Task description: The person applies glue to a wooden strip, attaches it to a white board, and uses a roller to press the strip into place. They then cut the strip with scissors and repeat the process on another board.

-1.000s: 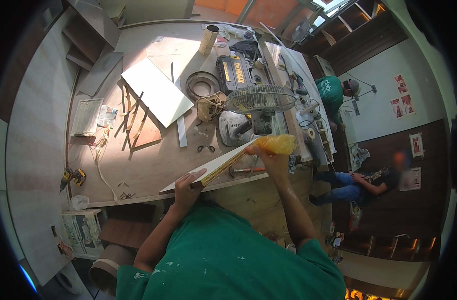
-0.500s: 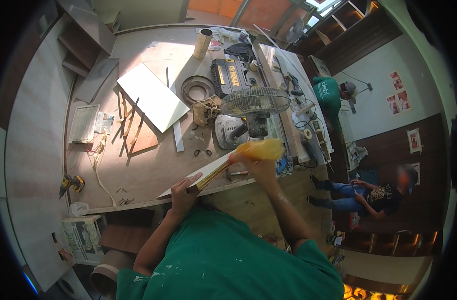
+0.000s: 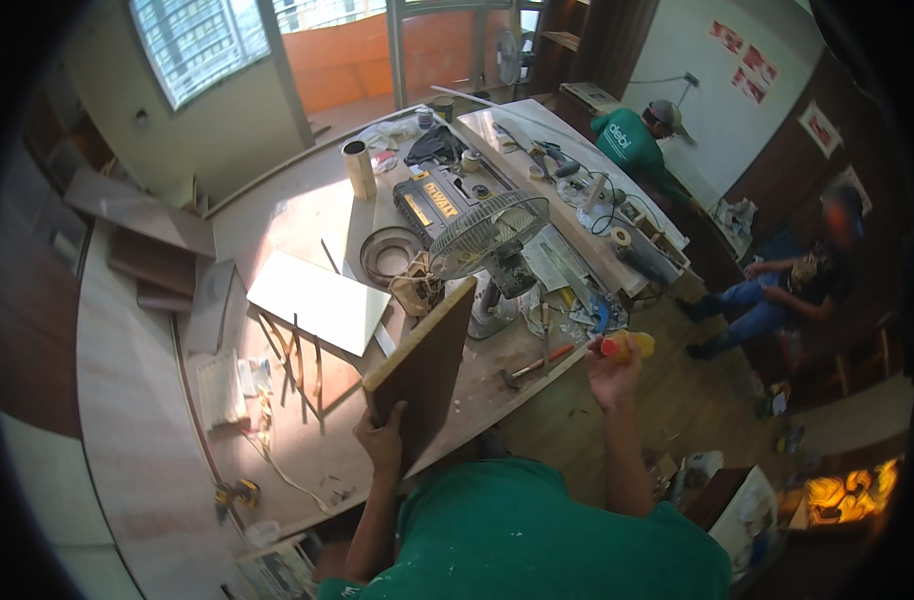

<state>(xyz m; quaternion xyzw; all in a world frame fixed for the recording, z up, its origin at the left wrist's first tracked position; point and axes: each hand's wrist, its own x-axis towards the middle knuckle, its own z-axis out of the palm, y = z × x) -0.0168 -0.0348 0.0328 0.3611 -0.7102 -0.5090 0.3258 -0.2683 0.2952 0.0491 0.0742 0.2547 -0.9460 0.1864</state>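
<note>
My left hand (image 3: 382,440) is closed on the lower edge of a brown board (image 3: 427,375), its thumb on the dark face. The board stands tilted up over the table's near edge, with its pale raw edge upward. Off to the right, beyond the table's edge, my right hand (image 3: 612,380) is wrapped round a yellow squeeze bottle (image 3: 635,346) with a red cap. The bottle is apart from the board. A claw hammer (image 3: 537,367) lies on the table between the two hands. Part of the tabletop is hidden behind the board.
A desk fan (image 3: 492,235) stands just past the board, beside a black and yellow tool case (image 3: 427,205). A white panel (image 3: 317,300) and wood strips (image 3: 297,365) lie left. A cordless drill (image 3: 237,494) sits near left. Two people (image 3: 632,140) are at the right.
The board has been swung up from a low slant to a steep tilt, showing its brown face. My right hand has moved the bottle away from the board's edge, to the right. The view has turned.
</note>
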